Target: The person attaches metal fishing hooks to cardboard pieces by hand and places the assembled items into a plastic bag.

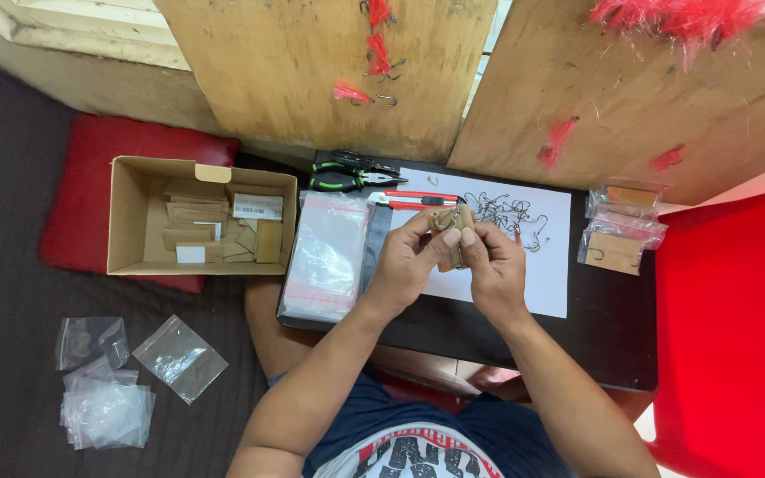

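Observation:
My left hand (406, 258) and my right hand (491, 265) meet over a small black table (613, 345) and together pinch a small brown card packet (453, 223) between the fingertips. Just beyond the fingers a heap of loose metal fish hooks (508, 214) lies on a white sheet of paper (546, 274). A stack of clear plastic bags (328, 257) rests at the table's left side, beside my left wrist.
An open cardboard box (126, 221) holding small brown packets sits on a red cushion (90, 195). Pliers (351, 173) and a red utility knife (413, 199) lie at the table's back. Filled bags (622, 230) lie right. Empty bags (135, 372) lie on the floor. Wooden boards (312, 71) carry red feathered hooks (377, 53).

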